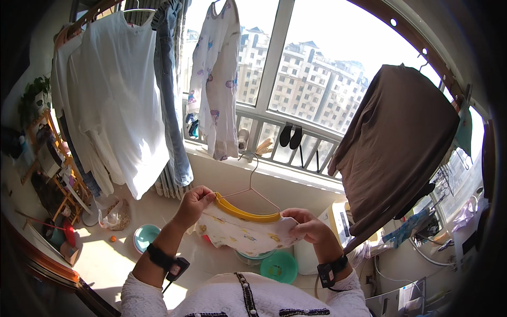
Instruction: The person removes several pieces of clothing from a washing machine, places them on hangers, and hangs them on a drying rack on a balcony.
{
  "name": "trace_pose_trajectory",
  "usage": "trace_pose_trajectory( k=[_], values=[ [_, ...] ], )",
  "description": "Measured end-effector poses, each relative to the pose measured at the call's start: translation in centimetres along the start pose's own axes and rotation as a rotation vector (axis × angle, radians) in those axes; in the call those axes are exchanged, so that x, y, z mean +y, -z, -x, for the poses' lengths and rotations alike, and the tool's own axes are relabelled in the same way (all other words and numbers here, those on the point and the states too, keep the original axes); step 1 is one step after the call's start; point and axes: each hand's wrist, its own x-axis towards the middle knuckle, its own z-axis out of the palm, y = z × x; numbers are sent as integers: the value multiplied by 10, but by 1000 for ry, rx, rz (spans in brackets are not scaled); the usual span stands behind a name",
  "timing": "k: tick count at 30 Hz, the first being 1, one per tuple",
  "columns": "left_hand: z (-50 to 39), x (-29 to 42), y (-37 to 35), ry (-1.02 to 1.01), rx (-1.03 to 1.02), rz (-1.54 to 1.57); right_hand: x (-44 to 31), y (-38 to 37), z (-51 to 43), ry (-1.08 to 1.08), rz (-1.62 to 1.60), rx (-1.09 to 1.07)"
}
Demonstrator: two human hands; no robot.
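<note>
Between my hands is a small white garment with yellow prints [247, 234], hung over the yellow curved bar of a wire clothes hanger [251, 214]. My left hand [197, 202] pinches the cloth and the bar at its left end. At the right end, my right hand [307, 225] grips the garment by the bar's tip; its inner fingers are partly hidden. The hanger's metal hook points up, in front of the wall below the window. Both wrists wear black bands with small devices.
White shirts [122, 91], jeans [168, 79] and a printed garment [216, 87] hang at left and centre. A large brown garment [396, 142] hangs at right. Below stand a green basin [279, 267], a light blue basin [146, 238] and a washing machine [336, 222].
</note>
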Motion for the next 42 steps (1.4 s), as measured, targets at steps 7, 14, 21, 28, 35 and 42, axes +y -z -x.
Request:
trace_pose_trajectory(
  k=[7, 14, 21, 28, 35, 42],
  values=[
    [4, -28, 44, 84, 43, -146, -56, -26, -24, -16, -86, 458],
    [59, -55, 85, 273, 171, 11, -138, -84, -63, 600, 222, 704],
    [138, -81, 112, 380, 413, 173, -215, -119, -123, 1139, 1180, 888],
    [238, -102, 137, 483, 702, 265, -295, -115, -199, 1400, 1399, 1017],
    [300, -117, 140, 544, 806, 232, -303, -96, -250, 1300, 1381, 1219],
    [282, -125, 133, 648, 737, 206, -265, -101, -221, 1182, 1440, 1064]
  ],
)
